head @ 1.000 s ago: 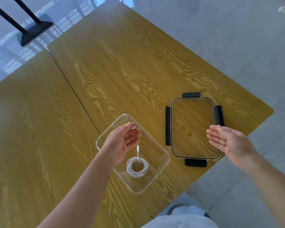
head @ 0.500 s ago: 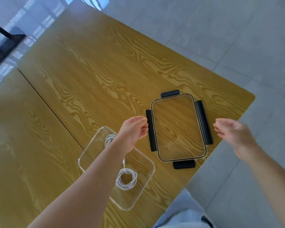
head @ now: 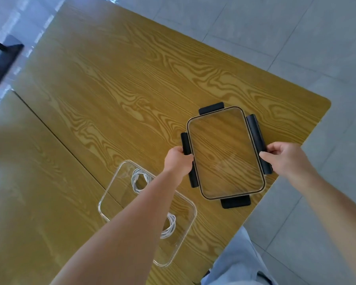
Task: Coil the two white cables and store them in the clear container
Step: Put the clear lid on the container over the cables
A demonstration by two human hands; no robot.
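Note:
The clear container [head: 111, 194] sits on the wooden table near its front edge, partly under my left forearm. Two coiled white cables lie inside it: one coil [head: 139, 179] at the far end, the other coil [head: 170, 227] at the near end, half hidden by the arm. To the right lies the clear lid [head: 224, 155] with black clip flaps on its four sides. My left hand [head: 178, 161] grips the lid's left flap. My right hand [head: 284, 159] grips its right flap.
The wooden table [head: 132, 83] has a seam running diagonally left of the container; its right corner and edge are close to the lid. A black stand base [head: 4, 60] stands on the floor at far left. My trouser leg [head: 240, 262] shows at the bottom.
Both hands moved onto the lid and closed on its side flaps. The left hand left the container. The view shifted, so container and lid appear lower and further right.

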